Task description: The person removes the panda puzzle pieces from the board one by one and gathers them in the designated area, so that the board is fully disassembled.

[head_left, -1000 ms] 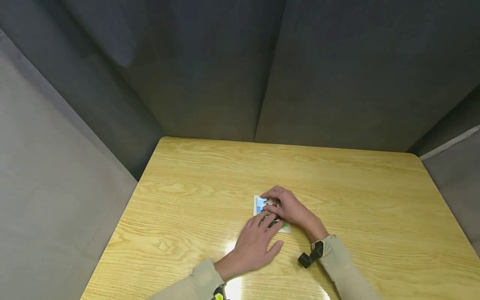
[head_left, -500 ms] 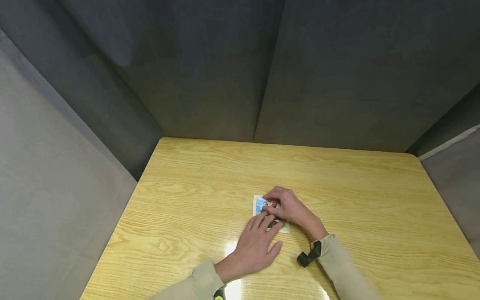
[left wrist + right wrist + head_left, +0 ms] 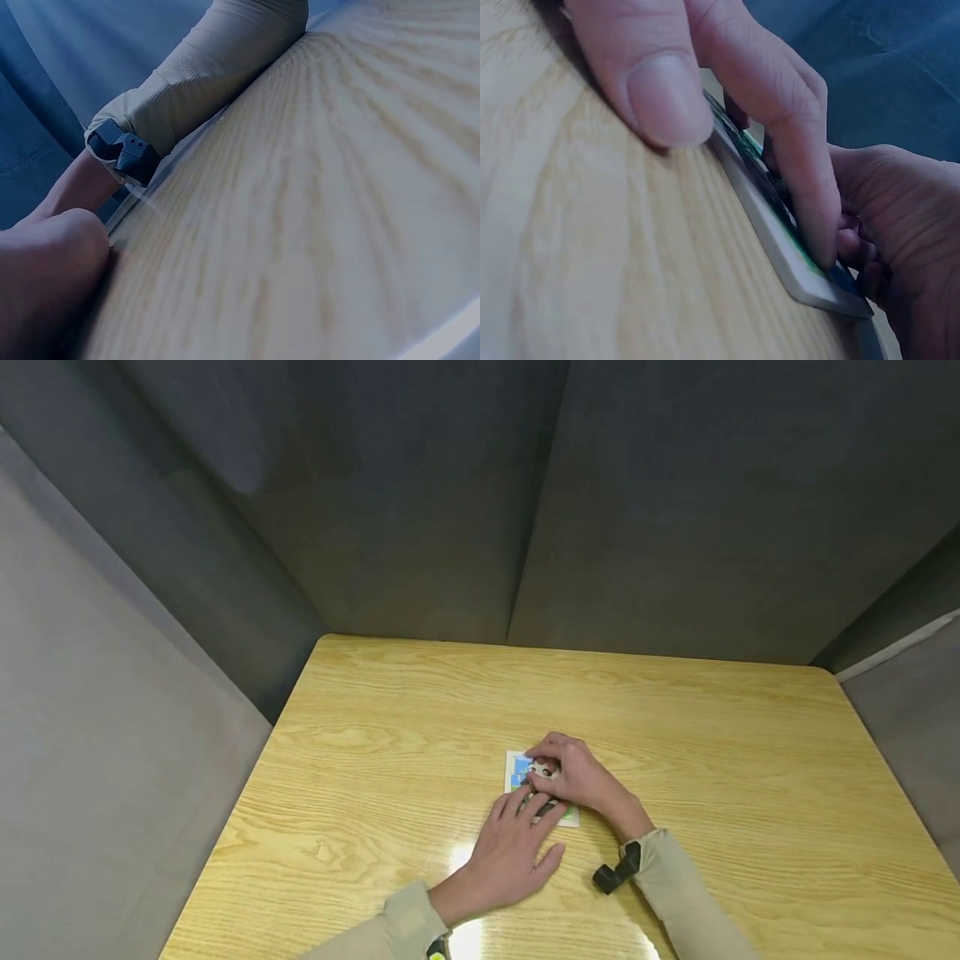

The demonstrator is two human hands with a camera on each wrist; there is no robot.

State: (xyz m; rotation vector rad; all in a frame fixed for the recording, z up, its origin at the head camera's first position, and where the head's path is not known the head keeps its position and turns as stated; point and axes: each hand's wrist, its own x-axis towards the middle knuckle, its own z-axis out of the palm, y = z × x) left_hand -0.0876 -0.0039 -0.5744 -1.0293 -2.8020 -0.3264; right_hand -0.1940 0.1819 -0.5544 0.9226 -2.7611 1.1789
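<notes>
A small jigsaw puzzle board (image 3: 510,762) with a pale frame lies on the table, showing blue, green and a black-and-white panda-like face. My right hand (image 3: 581,775) arches over its upper part, with thumb and index finger curled at the edges of the puzzle piece (image 3: 541,769) bearing the face. From below, my left hand (image 3: 510,852) reaches in with spread fingers, fingertips resting on the lower part of the board and thumb out to the side. In the right wrist view, the left thumb (image 3: 671,97) is beside the board's edge and my right hand (image 3: 907,217) is curled beyond it.
The wooden table (image 3: 360,735) carries the board near its middle. Dark grey curtains (image 3: 420,527) stand behind it, and a lighter panel (image 3: 112,735) rises on the left. A black wrist camera (image 3: 618,870) sits on the right cuff, low over the table.
The panda-like face on the piece under my right hand has come into clearer view as the right fingers shift slightly. The left hand stays practically in place.
</notes>
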